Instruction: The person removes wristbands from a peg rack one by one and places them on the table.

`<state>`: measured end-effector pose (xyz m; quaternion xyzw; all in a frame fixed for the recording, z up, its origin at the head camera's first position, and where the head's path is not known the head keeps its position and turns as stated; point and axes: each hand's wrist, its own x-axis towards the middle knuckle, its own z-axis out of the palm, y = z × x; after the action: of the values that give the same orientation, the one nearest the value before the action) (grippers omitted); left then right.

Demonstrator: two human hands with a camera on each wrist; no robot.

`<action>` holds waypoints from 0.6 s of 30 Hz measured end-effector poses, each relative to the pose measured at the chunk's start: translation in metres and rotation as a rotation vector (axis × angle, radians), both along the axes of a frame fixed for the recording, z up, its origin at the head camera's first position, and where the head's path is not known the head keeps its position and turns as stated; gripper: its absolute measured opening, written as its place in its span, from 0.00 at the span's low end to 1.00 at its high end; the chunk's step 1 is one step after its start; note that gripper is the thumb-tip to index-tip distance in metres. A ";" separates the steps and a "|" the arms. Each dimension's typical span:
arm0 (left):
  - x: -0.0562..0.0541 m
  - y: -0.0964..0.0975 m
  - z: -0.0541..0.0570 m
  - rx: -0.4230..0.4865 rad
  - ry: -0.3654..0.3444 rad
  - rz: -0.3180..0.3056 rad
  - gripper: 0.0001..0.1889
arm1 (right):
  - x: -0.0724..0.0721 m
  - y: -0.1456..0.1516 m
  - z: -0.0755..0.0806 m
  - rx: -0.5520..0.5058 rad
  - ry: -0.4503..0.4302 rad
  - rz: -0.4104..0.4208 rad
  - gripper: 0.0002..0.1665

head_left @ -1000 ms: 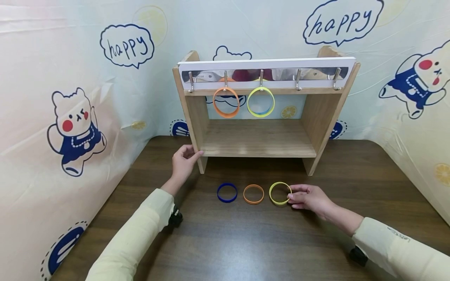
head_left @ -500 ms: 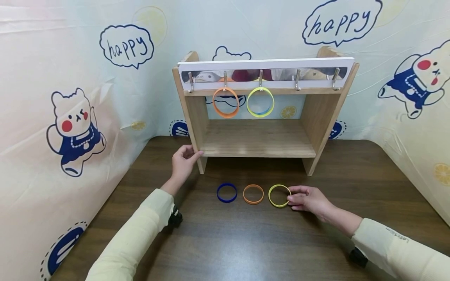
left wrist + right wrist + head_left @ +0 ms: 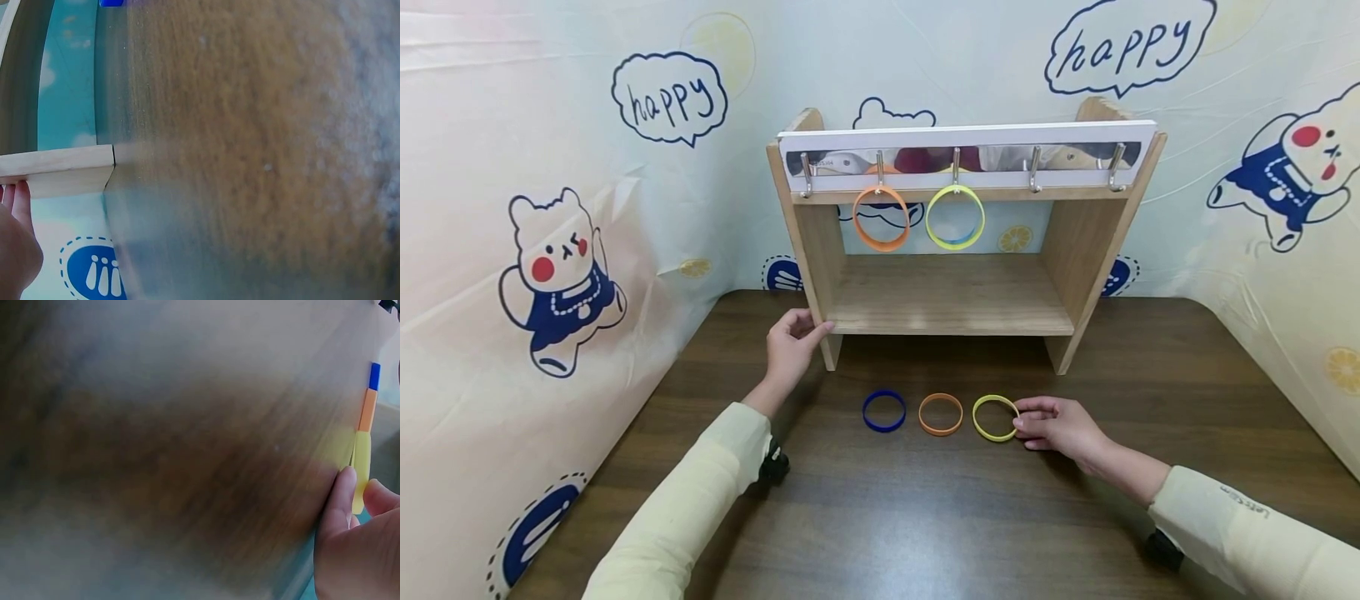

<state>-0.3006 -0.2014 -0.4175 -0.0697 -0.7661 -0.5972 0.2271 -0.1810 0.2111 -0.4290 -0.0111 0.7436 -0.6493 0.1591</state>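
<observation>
Pinch of right hand [image 3: 1060,429] on yellow ring [image 3: 362,464], of left hand [image 3: 789,348] seemingly on shelf edge [image 3: 829,353], broad tabletop [image 3: 925,517] in front.

Had room toward 6 o'clock from the yellow ring [image 3: 992,438], over the tabletop [image 3: 887,517]; was blocked at 9 by the orange ring [image 3: 940,433], at 12 by the wooden shelf [image 3: 955,292], at 3 by the right hand [image 3: 1060,429].

Both hands [image 3: 789,350] gripping, sleeved arms [image 3: 681,500] extended

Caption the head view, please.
Left hand grips the rack; right hand pinches a yellow ring beside an orange ring and a blue ring.
</observation>
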 end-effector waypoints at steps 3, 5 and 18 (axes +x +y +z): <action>0.000 0.000 0.000 0.006 0.001 -0.007 0.19 | 0.000 0.000 0.000 0.008 0.005 -0.005 0.26; 0.000 -0.001 0.000 -0.001 -0.003 -0.006 0.19 | 0.000 0.000 0.000 0.010 0.008 -0.007 0.26; 0.000 -0.001 -0.001 -0.011 -0.004 0.005 0.18 | 0.000 0.000 -0.002 0.038 0.019 -0.015 0.26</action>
<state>-0.3002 -0.2020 -0.4182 -0.0681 -0.7700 -0.5925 0.2267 -0.1809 0.2115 -0.4310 -0.0089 0.7574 -0.6361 0.1473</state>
